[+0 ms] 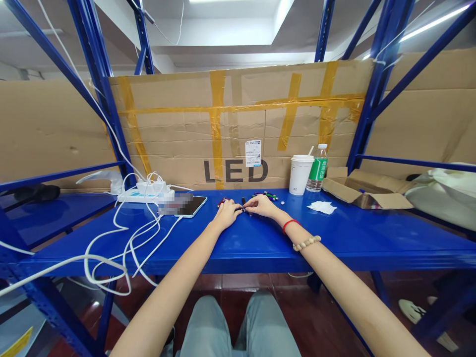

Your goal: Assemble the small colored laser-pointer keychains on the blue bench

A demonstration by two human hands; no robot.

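Note:
Both my hands rest on the blue shelf [334,238], close together near its middle. My left hand [227,213] is curled, fingers closed around a small dark pen-like object [243,209] that bridges to my right hand [262,205], whose fingers also pinch it. Several more small pens [268,195] in red, green and dark colours lie just behind the hands. A red band and a bead bracelet [307,243] sit on my right wrist.
A phone [191,206] lies left of the hands, beside a white power strip [143,194] with tangled white cables [122,248]. A white paper cup [299,174], a green-labelled bottle [318,168], a tissue [322,207] and an open cardboard box [366,191] stand at right. Taped cardboard backs the shelf.

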